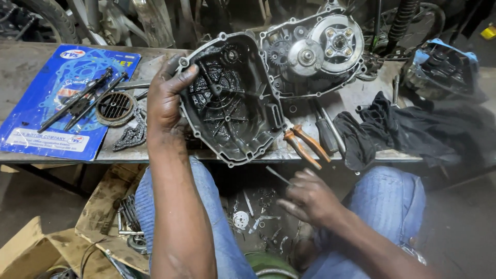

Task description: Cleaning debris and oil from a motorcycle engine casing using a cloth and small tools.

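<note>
- Our left hand grips the greasy engine cover by its left rim, thumb hooked over the edge, propping it tilted with its inner side facing us on the workbench.
- Our right hand hangs below the bench edge, between our knees, fingers pinched around a thin metal rod that points up toward the cover's lower rim.
- We judge the step in hand as working on the cover's inside, steadying it with one hand while the other brings a slim tool to it; the next move would call for a firm hold on the rim and a careful aim of the tip, since the surface looks slick.
- The cover is dark, oil-coated, ribbed inside, with bolt lugs round its rim.
- Just beside it lie orange-handled pliers and a screwdriver; behind stands the open engine case with gears showing.
- Further left lie a chain, a round mesh part and a blue gasket pack; to the right, a dark rag.
</note>
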